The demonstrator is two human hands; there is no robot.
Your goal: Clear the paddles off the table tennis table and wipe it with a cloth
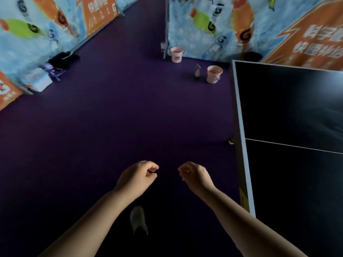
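Both forearms reached forward from the bottom of the view, with what looked like a grey shoe [138, 218] on the purple floor [111, 117] between them. The left hand [138, 176] and the right hand [194, 175] hung side by side, apart, over the floor. Their fingers were loosely curled and neither had hold of anything, which probably suited walking rather than working.

The worktop [242, 127] lay to the right, just beside the right forearm. Its dark surface was crossed by a white centre line [289, 146], and neither hand touched it. No paddles lay on the part of it in view, and no cloth showed anywhere, so the clearing seemed done there and the wiping not yet begun.

Well ahead, one pink bucket [213, 74] stood on the floor near the worktop's far corner. A small brownish object [197, 70] was just beside it, too blurred to name. A second pink bucket [177, 53] stood against the printed barriers [204, 25]. The buckets were likely set there as cleaning gear, out of the way of play. With the head turned toward them, fetching a cloth from that spot seemed the step in hand.
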